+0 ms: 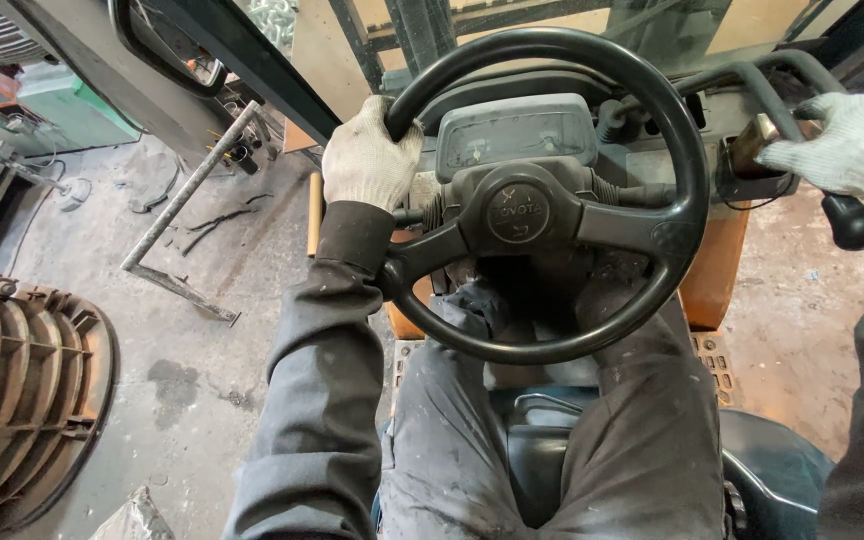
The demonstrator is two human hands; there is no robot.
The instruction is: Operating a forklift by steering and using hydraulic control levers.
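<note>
Gloved left hand (pixel 367 155) clamped on black forklift steering wheel (pixel 592 215) rim at 10 o'clock, wheel dead centre over knees; gloved right hand (pixel 847 140) wrapped on control lever (pixel 757 145) at 2 o'clock.

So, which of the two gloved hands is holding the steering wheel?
The left hand grips the black steering wheel at its upper left rim. The right hand rests instead on a control lever beside the wheel.

Black steering wheel (pixel 552 200), white knit gloves, dark grey sleeves, orange truck body (pixel 712 275)
</note>
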